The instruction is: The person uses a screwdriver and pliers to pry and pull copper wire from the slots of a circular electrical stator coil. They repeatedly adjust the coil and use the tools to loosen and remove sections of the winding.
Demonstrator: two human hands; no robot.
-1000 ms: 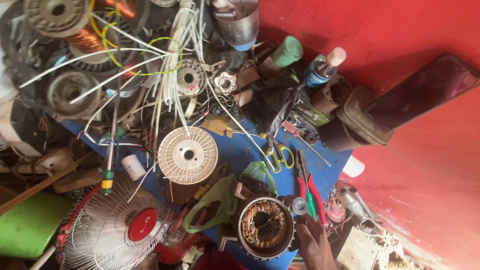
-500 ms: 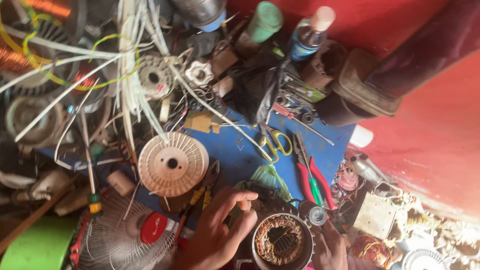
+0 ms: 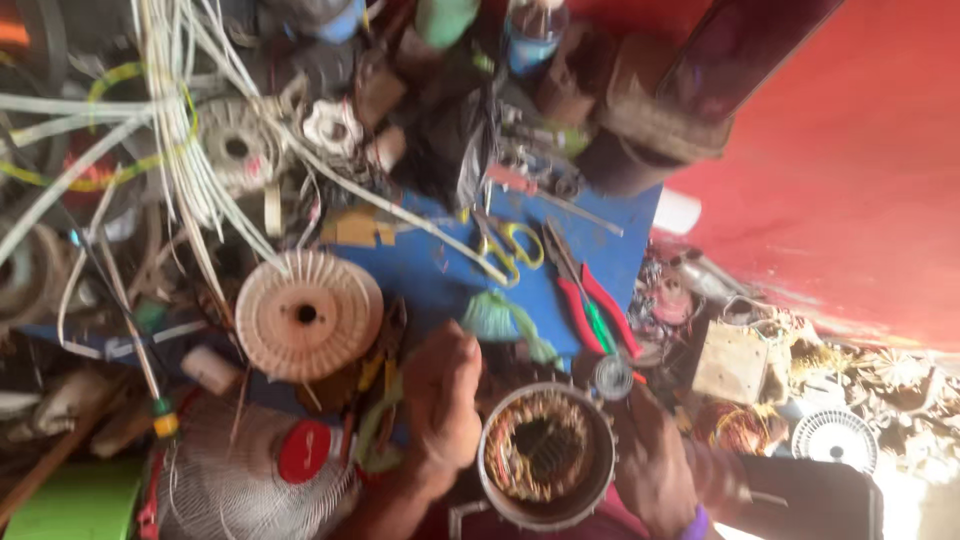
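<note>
From the head view, your left hand (image 3: pixel 440 405) and right hand (image 3: pixel 655 465) flank the round motor stator (image 3: pixel 545 455) at the near edge of the bench (image 3: pixel 430 270), one on each side. The left fingers are curled together against the stator's metal rim; the right fingers seem closed around the far side, though blur keeps me from telling how firmly. As for progress, the copper windings (image 3: pixel 535 445) sit packed inside the stator's ring, a tangle of red and yellow wire, so I judge little has been stripped or rewound yet. That ring is the only container-like thing you hold. Around it lie red-handled pliers (image 3: pixel 590 300), yellow scissors (image 3: pixel 510 250), a pale wire spool (image 3: pixel 305 315) and a fan guard (image 3: pixel 250 480) with a red hub.
</note>
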